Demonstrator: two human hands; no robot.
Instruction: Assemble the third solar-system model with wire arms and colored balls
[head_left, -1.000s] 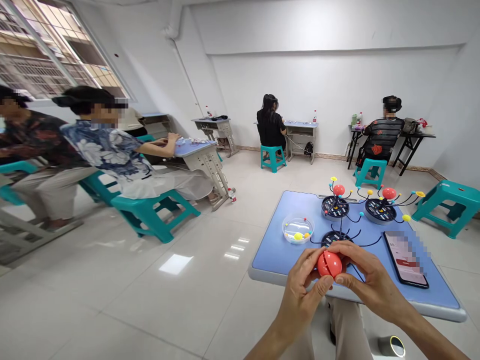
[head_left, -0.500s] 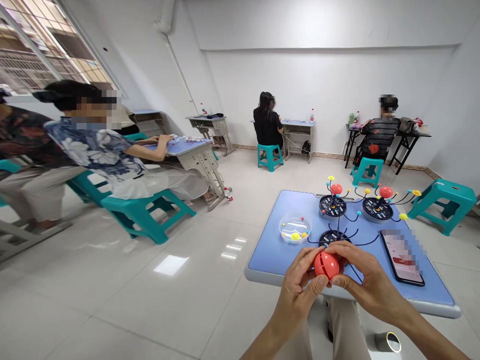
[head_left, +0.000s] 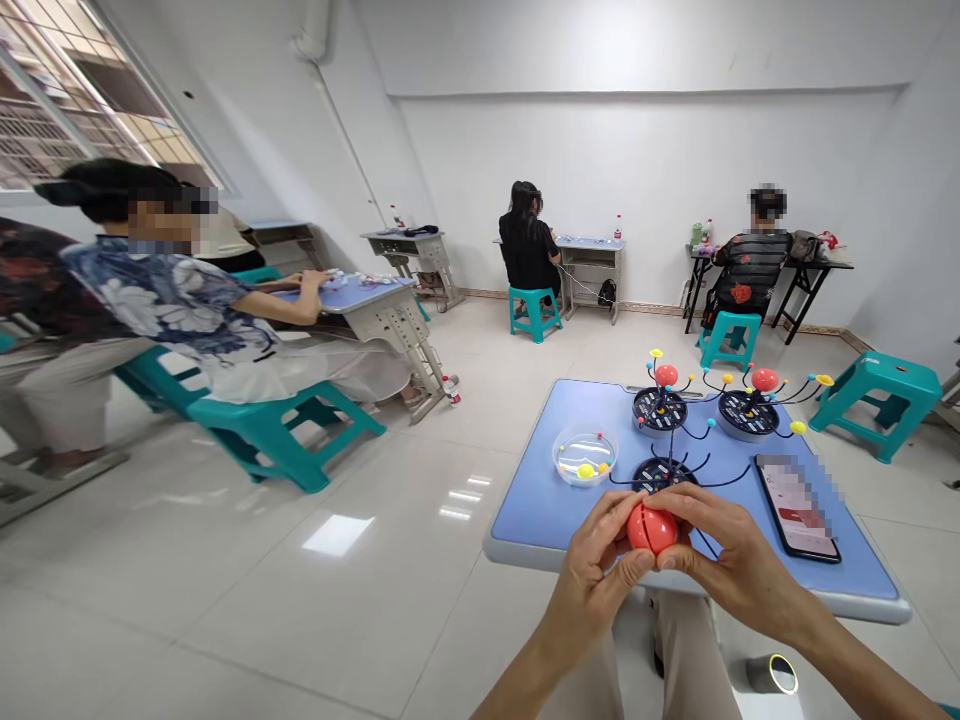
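A glossy red ball [head_left: 652,529] with a seam between its two halves is held over the near edge of the blue table [head_left: 525,500]. My left hand [head_left: 600,560] grips it from the left, and my right hand [head_left: 716,545] from the right, thumbs at the bottom. Just behind the hands stands a round black base [head_left: 664,474] with bare black curved arms, partly hidden by my fingers. Two models, one at the back [head_left: 659,408] and one farther right [head_left: 748,413], carry red balls and small coloured balls on their arms.
A clear round dish [head_left: 585,456] with yellow and orange balls lies left of the bases. A phone [head_left: 796,508] lies at the right. Teal stools [head_left: 876,400] and several seated people are around. A roll [head_left: 772,674] is on the floor.
The gap between the red ball's two halves has narrowed to a thin seam. Both hands keep their hold, and the view has shifted slightly.
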